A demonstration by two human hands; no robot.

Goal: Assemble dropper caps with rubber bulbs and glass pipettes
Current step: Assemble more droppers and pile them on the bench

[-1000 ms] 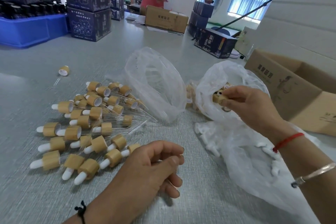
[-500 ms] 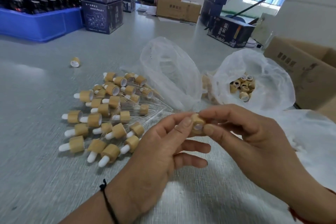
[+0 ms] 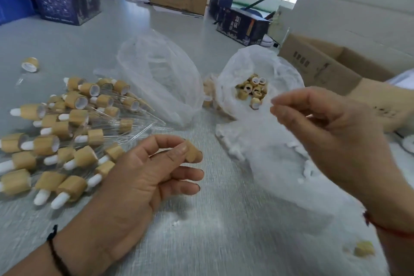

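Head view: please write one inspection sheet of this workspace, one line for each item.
Surface: grey table, textured.
Job's things: pile of finished droppers at left; bag of bamboo caps open at centre right; clear bag beside it, seemingly with glass pipettes; white bag of bulbs lying flat.
Clutter: one loose cap far left.
Grippers: left hand pinches a bamboo cap; right hand raised, fingers curled, holding nothing visible.
Cables: nothing seen.
Surroundings: cardboard box at right, dark cartons behind, a person seated at the far end.
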